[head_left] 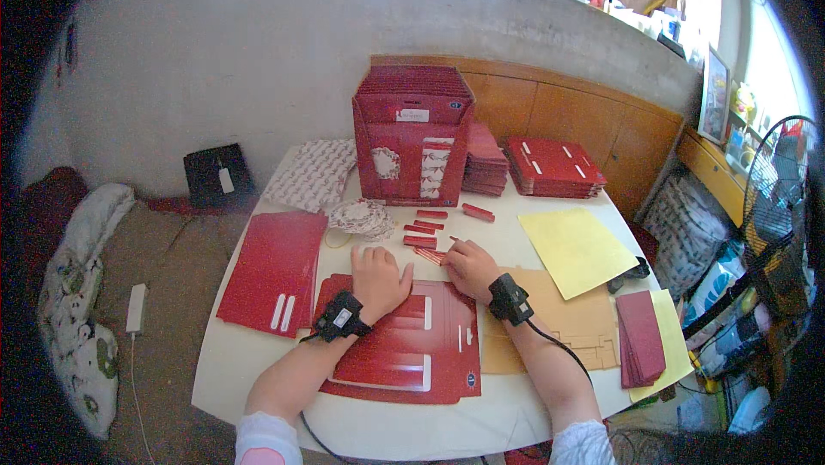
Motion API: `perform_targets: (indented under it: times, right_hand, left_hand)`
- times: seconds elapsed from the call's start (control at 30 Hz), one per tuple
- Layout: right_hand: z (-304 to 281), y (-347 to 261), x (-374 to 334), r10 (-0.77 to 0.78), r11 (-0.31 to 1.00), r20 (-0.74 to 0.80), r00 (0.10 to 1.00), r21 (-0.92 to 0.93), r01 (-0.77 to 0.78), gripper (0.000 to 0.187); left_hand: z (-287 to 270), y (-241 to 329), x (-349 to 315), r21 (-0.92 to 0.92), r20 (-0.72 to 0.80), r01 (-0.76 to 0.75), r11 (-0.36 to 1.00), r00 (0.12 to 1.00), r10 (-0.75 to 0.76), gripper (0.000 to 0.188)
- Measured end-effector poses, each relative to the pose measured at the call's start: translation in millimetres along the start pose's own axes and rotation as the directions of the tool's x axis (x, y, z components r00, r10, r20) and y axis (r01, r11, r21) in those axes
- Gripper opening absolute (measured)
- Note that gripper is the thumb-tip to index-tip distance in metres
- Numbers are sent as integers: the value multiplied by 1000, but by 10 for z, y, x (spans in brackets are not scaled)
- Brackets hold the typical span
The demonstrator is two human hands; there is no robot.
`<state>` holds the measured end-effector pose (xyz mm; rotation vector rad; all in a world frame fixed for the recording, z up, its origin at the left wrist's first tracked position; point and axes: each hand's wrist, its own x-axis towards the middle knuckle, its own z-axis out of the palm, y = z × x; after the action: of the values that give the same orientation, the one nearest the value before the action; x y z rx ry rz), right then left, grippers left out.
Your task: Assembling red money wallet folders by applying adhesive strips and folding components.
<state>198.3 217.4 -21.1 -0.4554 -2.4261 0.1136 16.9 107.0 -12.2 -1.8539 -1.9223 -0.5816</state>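
Note:
My left hand (380, 278) lies palm down with its fingers stretched out, on the upper part of a flat red cardboard sheet (387, 386) with white slot-like bars. My right hand (470, 271) is closed beside the sheet's upper right corner, its fingertips pinched near several red-and-white strips (428, 254). A small reddish tip shows at these fingers, but what they hold cannot be made out. Small red bundles (419, 241) lie just beyond both hands. Left of them sits a heap of white patterned cut-outs (361, 218). Each wrist wears a black strap.
A tall red display box (397, 186) stands at the back, with red stacks (554, 168) to its right. A red sheet pile (268, 263) lies left. Yellow sheet (577, 250), brown cardboard (550, 327) and dark red strips (640, 340) lie right. A fan (778, 181) stands far right.

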Motion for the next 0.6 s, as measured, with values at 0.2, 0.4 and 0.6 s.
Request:
perform_targets:
  times: [0.2,0.4,0.6]
  right_hand:
    - [2,12,-18,-7,1000,-27,1000,17,8,10]
    - [-25,-21,-9,133,991,1,991,14,-133,12]
    - [-28,-32,-21,106,991,-43,993,-79,-109,19]
  left_hand:
    - [38,-174,-11,285,-160,61,956,987,-15,47]
    - [-26,-220,27,277,-142,52,960,990,-13,32]
    - [55,-170,31,183,-128,-118,976,981,143,11]
